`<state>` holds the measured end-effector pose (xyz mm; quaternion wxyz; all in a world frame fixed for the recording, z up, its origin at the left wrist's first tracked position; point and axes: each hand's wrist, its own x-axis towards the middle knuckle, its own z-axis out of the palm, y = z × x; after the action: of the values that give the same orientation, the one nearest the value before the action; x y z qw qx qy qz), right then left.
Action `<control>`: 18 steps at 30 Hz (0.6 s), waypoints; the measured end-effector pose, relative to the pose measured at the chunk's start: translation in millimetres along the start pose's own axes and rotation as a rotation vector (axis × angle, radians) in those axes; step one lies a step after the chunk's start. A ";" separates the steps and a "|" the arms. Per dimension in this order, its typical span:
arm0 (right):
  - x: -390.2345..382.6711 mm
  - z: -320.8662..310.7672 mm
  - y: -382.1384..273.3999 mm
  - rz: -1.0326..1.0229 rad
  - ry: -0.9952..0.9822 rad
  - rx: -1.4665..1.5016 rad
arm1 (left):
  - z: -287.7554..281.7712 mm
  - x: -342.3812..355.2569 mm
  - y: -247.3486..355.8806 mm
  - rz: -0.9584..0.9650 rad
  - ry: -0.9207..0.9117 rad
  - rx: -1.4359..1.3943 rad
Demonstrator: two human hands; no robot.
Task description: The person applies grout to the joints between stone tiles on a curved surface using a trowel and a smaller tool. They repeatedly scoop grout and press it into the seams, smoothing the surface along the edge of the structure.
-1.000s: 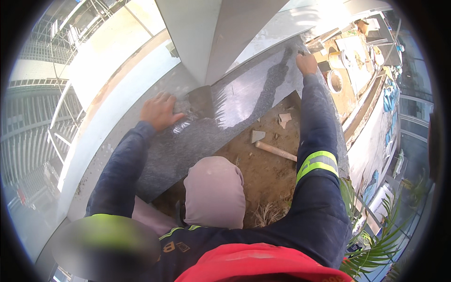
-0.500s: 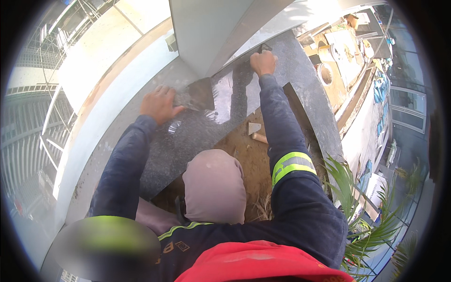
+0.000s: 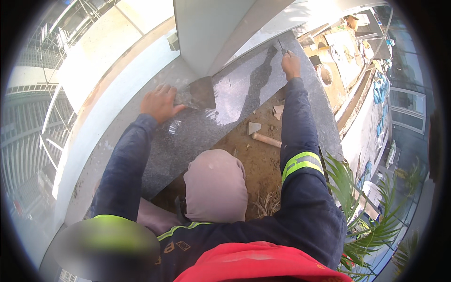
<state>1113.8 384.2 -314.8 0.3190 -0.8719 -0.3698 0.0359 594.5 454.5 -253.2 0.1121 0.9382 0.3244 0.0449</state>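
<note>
My left hand (image 3: 159, 102) lies flat on the grey speckled stone slab (image 3: 164, 157), fingers stretched out beside a darker brownish patch at the column's foot. At the far right, my right hand (image 3: 291, 66) is closed around a small hand tool (image 3: 282, 47) with a thin, narrow end pointing away. It is over the far part of the slab; whether the tip touches the stone I cannot tell. The tool's exact kind is too small to make out.
A grey column (image 3: 211, 33) rises from the slab's far edge. Bare soil (image 3: 239, 155) before my knee holds a wooden stick (image 3: 267, 139) and a pale angular piece (image 3: 254, 128). Palm fronds (image 3: 345, 188) are at the right. Boards and a bucket (image 3: 324, 73) clutter the far right.
My right hand has moved right with the tool, away from the column and nearer the slab's right part. My left hand has stayed in place.
</note>
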 end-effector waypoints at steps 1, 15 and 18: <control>2.2 4.6 -8.0 -0.039 -0.032 -0.030 | -0.6 -2.9 -1.6 -0.013 -0.018 0.006; -86.4 -41.9 -104.5 -0.130 -0.584 -0.096 | -11.1 -1.4 -1.4 -0.073 -0.135 0.053; -103.4 -50.6 -69.8 -0.136 -0.390 0.054 | -6.2 -1.3 -3.7 -0.071 -0.103 0.088</control>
<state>1010.7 324.8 -251.9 0.2663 -0.8126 -0.4815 0.1921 590.3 457.6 -248.1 0.0886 0.9312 0.3528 -0.0216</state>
